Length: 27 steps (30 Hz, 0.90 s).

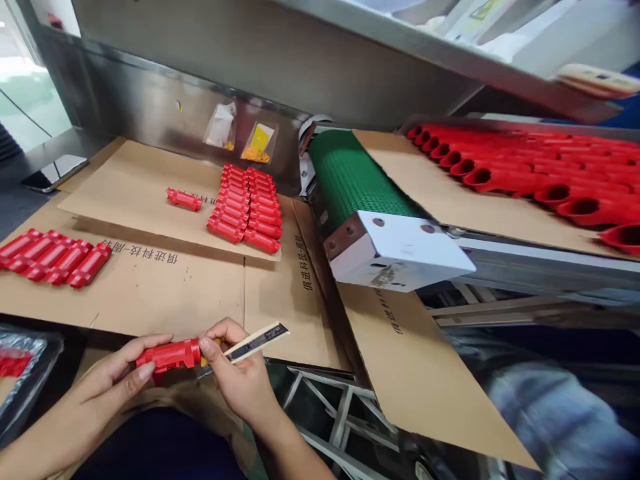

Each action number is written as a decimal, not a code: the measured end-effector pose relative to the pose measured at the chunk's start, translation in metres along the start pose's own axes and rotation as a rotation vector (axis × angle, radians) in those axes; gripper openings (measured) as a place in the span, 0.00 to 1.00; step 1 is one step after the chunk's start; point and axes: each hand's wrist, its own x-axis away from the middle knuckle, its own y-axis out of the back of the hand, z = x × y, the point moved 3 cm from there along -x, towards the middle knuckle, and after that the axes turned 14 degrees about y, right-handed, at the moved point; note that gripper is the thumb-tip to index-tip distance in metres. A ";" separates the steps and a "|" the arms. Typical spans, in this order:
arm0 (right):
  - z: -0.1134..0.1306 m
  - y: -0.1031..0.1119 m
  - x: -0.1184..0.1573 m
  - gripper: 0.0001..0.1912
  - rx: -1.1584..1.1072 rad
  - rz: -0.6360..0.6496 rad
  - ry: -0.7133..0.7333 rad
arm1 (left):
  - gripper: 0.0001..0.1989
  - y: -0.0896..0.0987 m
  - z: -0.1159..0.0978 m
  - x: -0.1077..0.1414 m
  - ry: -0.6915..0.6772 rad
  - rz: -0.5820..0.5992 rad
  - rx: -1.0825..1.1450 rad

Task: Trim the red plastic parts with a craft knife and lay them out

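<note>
Low in front of me, my left hand point(113, 380) is closed around one end of a red ribbed plastic tube point(173, 357). My right hand point(243, 380) holds a slim cream-and-black tool point(257, 342), its thin pointed tip showing below the fingers. The thumb and forefinger of that same hand touch the tube's right end. A small yellow piece point(204, 361) shows there; it looks like a ring, but fingers partly cover it. Whether the tool is tweezers or a knife I cannot tell.
On a cardboard sheet point(135, 173) stand stacked red tubes point(245, 207) and a single one point(184, 199). More red tubes point(55, 257) lie left. Bags of yellow bits point(259, 142) hang behind. A green conveyor belt point(357, 177) and larger red parts point(540, 160) are right.
</note>
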 end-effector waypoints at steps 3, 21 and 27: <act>-0.009 -0.012 0.012 0.26 -0.116 0.034 -0.134 | 0.21 0.000 0.015 0.009 0.032 -0.051 0.177; 0.000 -0.029 0.037 0.11 0.312 0.068 0.334 | 0.19 -0.015 0.008 0.005 -0.074 -0.245 0.645; 0.021 -0.026 0.028 0.11 0.477 0.338 0.661 | 0.34 -0.018 -0.005 0.002 0.002 -0.168 0.769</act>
